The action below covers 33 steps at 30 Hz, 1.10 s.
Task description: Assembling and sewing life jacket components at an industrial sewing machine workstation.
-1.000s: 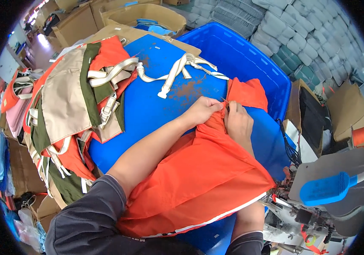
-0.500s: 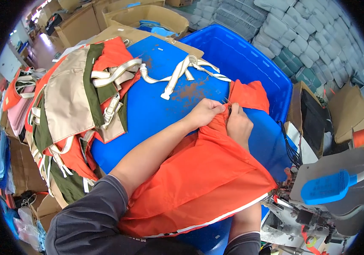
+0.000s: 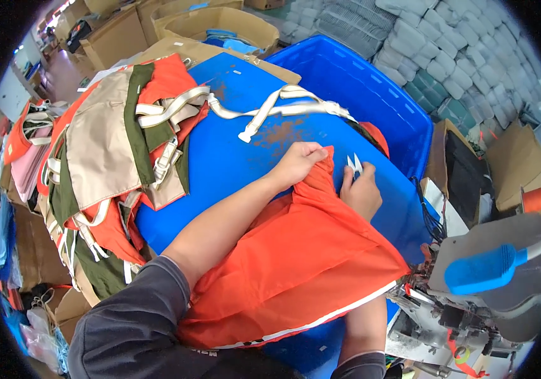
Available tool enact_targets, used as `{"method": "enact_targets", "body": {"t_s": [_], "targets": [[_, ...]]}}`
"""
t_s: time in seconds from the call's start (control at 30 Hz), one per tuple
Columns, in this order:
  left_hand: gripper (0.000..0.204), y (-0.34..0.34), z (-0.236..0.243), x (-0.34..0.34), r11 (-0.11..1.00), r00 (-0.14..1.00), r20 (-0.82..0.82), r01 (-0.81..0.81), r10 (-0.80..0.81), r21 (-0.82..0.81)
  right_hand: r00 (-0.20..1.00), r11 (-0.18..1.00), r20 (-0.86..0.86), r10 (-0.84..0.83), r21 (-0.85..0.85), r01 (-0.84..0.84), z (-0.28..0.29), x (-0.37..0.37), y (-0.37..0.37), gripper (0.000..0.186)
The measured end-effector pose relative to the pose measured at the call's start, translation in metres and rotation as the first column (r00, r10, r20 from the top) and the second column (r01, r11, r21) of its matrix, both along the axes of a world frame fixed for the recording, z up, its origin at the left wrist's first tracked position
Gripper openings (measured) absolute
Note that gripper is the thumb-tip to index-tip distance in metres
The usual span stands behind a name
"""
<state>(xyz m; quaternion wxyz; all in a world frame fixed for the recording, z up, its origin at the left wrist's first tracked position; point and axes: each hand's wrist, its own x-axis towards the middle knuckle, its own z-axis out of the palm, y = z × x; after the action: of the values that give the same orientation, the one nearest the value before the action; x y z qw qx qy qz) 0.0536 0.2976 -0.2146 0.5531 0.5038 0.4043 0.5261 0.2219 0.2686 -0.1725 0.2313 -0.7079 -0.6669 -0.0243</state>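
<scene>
My left hand [image 3: 299, 165] pinches the upper corner of an orange fabric piece [image 3: 295, 265], which drapes over my lap and the table edge. In my right hand [image 3: 362, 192] is a pair of thread snips [image 3: 354, 165], its two pointed blades sticking up apart from each other, a little to the right of the pinched corner. Beyond my hands a white webbing strap with a buckle [image 3: 245, 136] lies across the blue tabletop [image 3: 232, 161]. The strap's right end leads to another orange piece [image 3: 374, 136], which hangs over the table edge by the bin.
A pile of orange, beige and green sewn pieces [image 3: 103, 142] with white straps covers the table's left side. Behind the table stands a large blue bin [image 3: 340, 69]. At the right is a sewing machine [image 3: 472, 303] with a blue pad, near an orange thread spool [image 3: 534, 200].
The far orange piece has come apart from the one in my hands and slid down toward the bin. My right hand with the snips has moved slightly right and down, away from my left.
</scene>
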Motion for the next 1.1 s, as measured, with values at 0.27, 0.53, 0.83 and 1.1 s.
{"method": "enact_targets", "body": {"t_s": [0.27,0.53,0.83,1.1], "targets": [[0.019,-0.002,0.009,-0.004,0.996,0.996,0.032,-0.077,0.079,-0.050,0.942,0.963,-0.336,-0.005,-0.255,-0.086,0.031,0.111,-0.191,0.041],[0.041,-0.024,0.057,-0.022,0.710,0.691,-0.512,-0.003,0.510,0.704,0.897,0.959,0.386,-0.213,-0.093,0.268,0.025,0.176,-0.296,0.026],[0.054,-0.096,0.152,-0.054,0.887,0.322,-0.940,0.459,-0.115,0.049,0.931,0.988,0.349,-0.107,-0.067,0.138,0.070,0.126,-0.322,0.034],[0.048,-0.109,0.182,-0.055,0.832,0.581,-0.777,0.287,0.242,0.474,0.280,0.825,-0.917,0.285,0.086,-0.558,0.052,-0.012,-0.322,0.058]]}}
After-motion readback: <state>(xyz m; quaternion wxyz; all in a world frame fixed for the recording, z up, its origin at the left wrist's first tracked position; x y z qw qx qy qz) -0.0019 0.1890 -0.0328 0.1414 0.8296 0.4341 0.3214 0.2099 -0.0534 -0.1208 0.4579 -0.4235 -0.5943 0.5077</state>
